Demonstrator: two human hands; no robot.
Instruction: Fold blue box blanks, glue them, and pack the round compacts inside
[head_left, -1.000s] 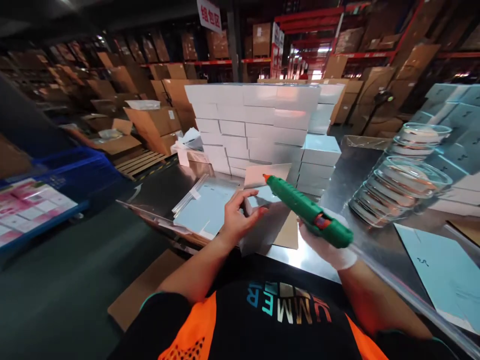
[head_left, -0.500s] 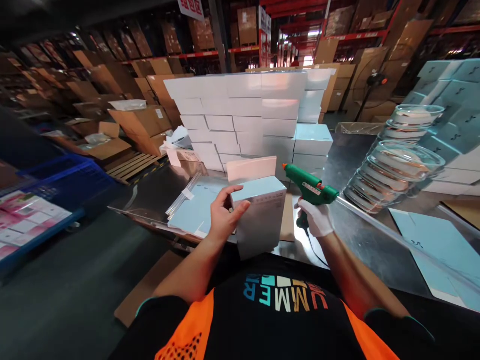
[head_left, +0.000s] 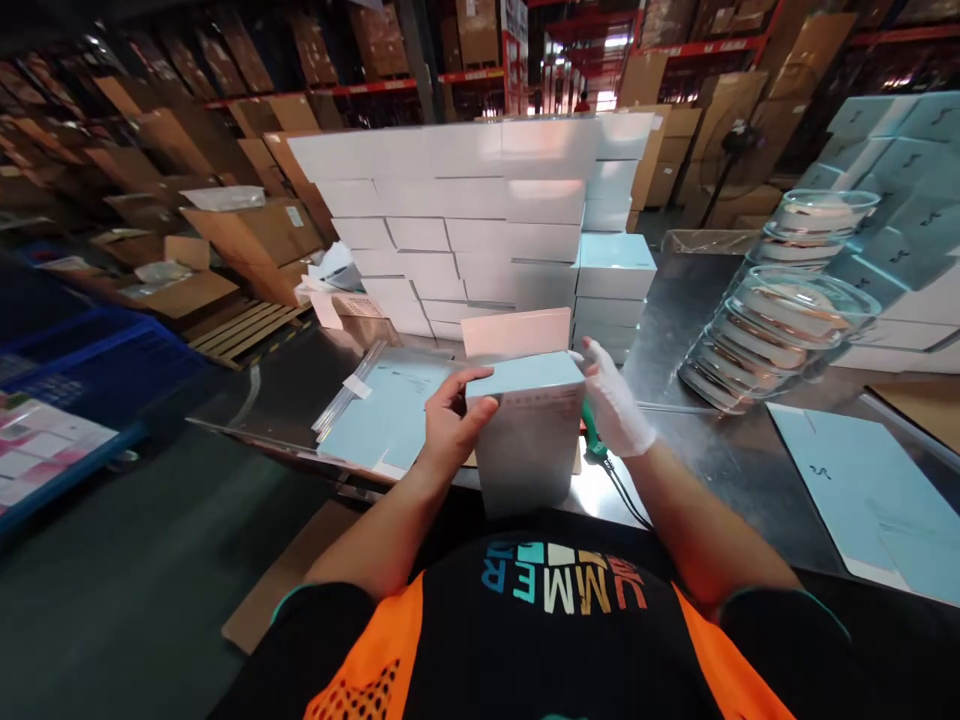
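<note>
My bare left hand (head_left: 454, 415) grips the upper left edge of a pale blue-white carton (head_left: 527, 450), thumb on the near face and fingers at the top. The carton stands upright close to my body, and a flap (head_left: 517, 335) rises behind it. At its upper right corner is my right hand (head_left: 616, 408) in a white glove, fingers stretched out and holding nothing. Whether those fingertips touch the carton I cannot tell. A green hot glue gun (head_left: 593, 440) rests on the table beneath that hand, mostly hidden, its cord running toward me.
A wall of white cartons (head_left: 465, 235) stands at the back of the metal table (head_left: 675, 480). Flat blue cartons lie left (head_left: 397, 400) and right (head_left: 862, 490). Stacked clear round containers (head_left: 772, 330) lean at the right. A blue trolley (head_left: 97, 465) is on the floor left.
My right hand has let go of the glue gun, now down on the table, and moved to the carton's right side. My left hand keeps its grip. The view has shifted slightly.
</note>
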